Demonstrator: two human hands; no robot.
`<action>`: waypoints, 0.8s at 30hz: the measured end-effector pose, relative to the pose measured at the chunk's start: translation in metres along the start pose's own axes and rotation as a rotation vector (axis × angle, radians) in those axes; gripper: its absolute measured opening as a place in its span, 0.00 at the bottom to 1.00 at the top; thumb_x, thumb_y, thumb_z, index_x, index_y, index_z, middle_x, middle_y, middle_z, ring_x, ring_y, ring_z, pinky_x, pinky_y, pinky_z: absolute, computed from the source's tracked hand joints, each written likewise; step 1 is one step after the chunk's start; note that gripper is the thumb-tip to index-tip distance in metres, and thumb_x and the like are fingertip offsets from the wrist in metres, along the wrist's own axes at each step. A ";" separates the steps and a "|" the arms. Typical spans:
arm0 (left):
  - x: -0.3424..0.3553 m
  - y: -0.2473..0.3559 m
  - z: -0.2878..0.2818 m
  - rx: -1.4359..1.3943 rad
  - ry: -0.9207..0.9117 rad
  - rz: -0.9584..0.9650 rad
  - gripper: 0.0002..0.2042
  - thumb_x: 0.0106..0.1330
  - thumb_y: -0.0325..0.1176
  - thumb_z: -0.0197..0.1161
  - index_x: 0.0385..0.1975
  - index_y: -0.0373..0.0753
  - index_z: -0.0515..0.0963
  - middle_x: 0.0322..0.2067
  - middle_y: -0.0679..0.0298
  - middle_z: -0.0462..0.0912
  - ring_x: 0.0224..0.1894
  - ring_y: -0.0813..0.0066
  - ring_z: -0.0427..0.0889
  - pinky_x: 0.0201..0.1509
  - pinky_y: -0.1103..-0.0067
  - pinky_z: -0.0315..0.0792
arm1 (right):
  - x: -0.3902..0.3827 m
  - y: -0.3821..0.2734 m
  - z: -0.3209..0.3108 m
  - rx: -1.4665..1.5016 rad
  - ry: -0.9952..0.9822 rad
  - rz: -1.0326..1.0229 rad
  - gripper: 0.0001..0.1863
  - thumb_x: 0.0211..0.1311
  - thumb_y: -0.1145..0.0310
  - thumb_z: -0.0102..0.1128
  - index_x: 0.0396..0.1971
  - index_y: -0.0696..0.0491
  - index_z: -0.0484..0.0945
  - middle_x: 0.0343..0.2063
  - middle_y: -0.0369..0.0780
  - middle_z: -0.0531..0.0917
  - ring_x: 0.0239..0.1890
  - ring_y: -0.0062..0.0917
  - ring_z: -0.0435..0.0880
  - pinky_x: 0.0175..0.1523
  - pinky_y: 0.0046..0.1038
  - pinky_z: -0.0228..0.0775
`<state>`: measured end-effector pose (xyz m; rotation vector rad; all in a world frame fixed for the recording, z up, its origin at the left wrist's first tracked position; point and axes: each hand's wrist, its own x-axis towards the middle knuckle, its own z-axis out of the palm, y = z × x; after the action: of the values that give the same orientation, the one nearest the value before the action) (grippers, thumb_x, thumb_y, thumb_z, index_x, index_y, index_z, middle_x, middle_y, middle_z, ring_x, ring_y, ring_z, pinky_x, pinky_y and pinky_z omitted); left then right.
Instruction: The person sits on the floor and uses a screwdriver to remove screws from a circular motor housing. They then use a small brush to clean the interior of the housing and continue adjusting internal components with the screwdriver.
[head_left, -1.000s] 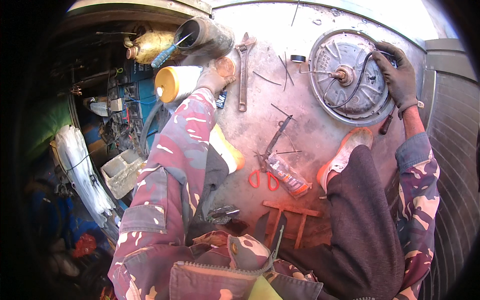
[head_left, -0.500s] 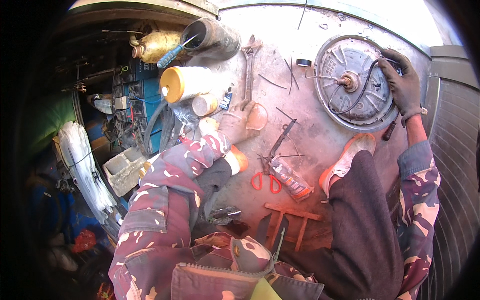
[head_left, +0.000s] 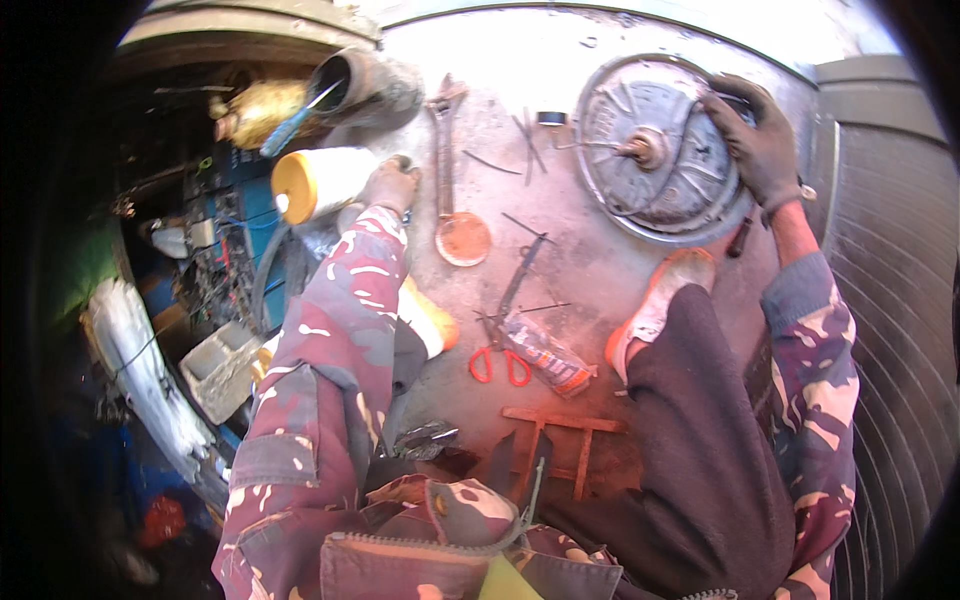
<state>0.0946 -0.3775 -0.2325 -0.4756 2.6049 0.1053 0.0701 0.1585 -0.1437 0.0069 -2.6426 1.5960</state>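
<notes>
A round metal hub motor (head_left: 625, 190) with an axle at its centre and a dark cable lies on the floor at the right. My gloved right hand (head_left: 757, 140) grips its right rim, fingers curled over the edge near the cable. My gloved left hand (head_left: 393, 185) is beside a white jar with a yellow lid (head_left: 340, 180). Its fingers are curled, and what they hold, if anything, is hidden. To the right of that hand lies a long adjustable wrench (head_left: 445, 160), its lower end by a round orange-brown disc (head_left: 463, 238).
Red-handled scissors (head_left: 500, 366) and a printed tube (head_left: 550, 355) lie between my feet. A screwdriver (head_left: 288, 130) pokes into a dark cylinder (head_left: 385, 90). A black tape roll (head_left: 551, 118) and cut cable pieces lie mid-floor. A ribbed panel (head_left: 890, 250) borders the right side.
My left hand has left the disc and wrench end and moved up and left to the jar. The right hand stays on the hub motor. The whole view has shifted slightly.
</notes>
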 end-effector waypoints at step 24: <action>0.021 -0.003 0.000 -0.220 0.115 -0.007 0.14 0.66 0.42 0.68 0.44 0.39 0.86 0.46 0.50 0.89 0.48 0.52 0.88 0.57 0.63 0.79 | -0.007 -0.019 -0.001 -0.044 0.031 -0.017 0.16 0.63 0.64 0.75 0.48 0.54 0.89 0.51 0.42 0.88 0.52 0.26 0.88 0.58 0.28 0.79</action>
<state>0.0784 -0.3873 -0.2429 -0.5826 2.7172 0.3750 0.0780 0.1501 -0.1269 0.0033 -2.6468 1.5196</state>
